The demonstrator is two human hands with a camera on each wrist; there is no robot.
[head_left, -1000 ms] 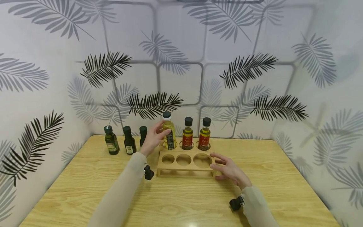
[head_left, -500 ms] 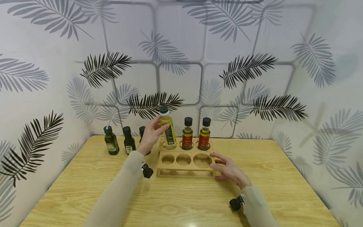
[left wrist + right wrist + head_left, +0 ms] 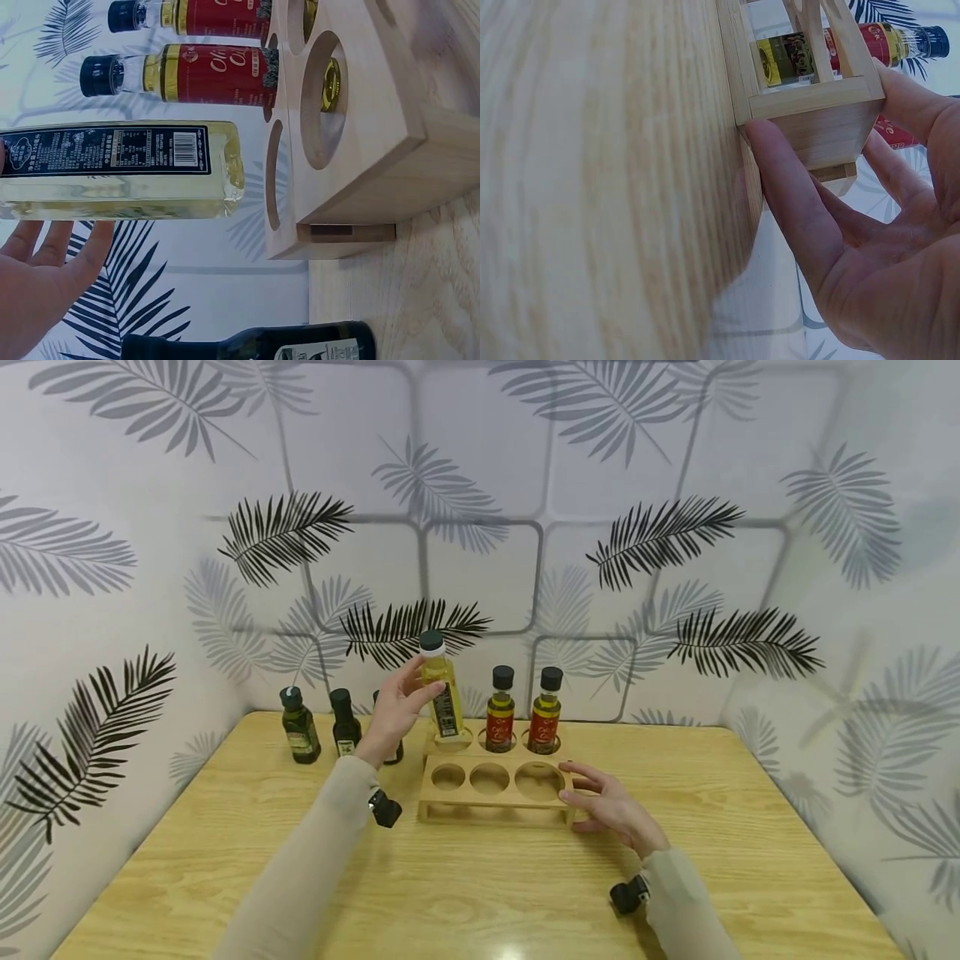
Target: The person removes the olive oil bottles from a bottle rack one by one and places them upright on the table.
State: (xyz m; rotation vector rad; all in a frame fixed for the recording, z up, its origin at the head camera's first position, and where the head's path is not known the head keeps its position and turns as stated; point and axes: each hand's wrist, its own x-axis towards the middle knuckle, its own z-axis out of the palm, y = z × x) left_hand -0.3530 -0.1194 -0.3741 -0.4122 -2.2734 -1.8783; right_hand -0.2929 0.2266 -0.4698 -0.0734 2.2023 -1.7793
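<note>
Above the rear left hole (image 3: 465,742) of a two-tier smooth pale wooden rack (image 3: 480,799), seen from the head: clear, flat-sided bottle of yellow oil (image 3: 446,697), grasped between thumb and fingers of the left hand (image 3: 390,714); dark green cap (image 3: 431,641) uppermost and leaning left, long axis tilted off vertical, base toward the hole. At the rack's right end, holding its edges: right hand (image 3: 615,810). Standing in the other rear holes, two round red-labelled bottles (image 3: 500,718); left of the rack, on a grained yellowish wooden table (image 3: 480,877), three dark green bottles (image 3: 301,731).

From the left wrist: bottle stretched lengthwise across the view, base pointing at the hole, apart from the rack; glossy, transparent, with a black label (image 3: 97,154) bearing fine pale print and a barcode (image 3: 185,148).

From the right wrist: spread fingers (image 3: 795,199) set against edges of the rack's straight-grained, block-like end panel (image 3: 821,135).
</note>
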